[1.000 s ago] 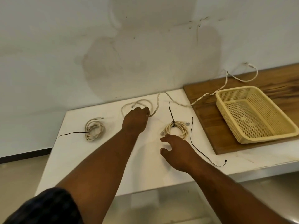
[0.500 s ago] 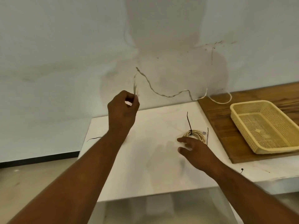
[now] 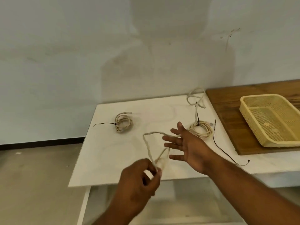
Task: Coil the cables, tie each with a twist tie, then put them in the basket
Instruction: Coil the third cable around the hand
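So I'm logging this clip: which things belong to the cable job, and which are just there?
Job:
loose cable in left hand
right hand
two tied coils
spare twist tie
basket

Just there:
white table
wooden board

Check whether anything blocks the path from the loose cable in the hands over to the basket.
Nothing blocks it. The loose cable, pinched in the left hand, would only pass over a tied coil and a spare twist tie. The basket is open-topped.
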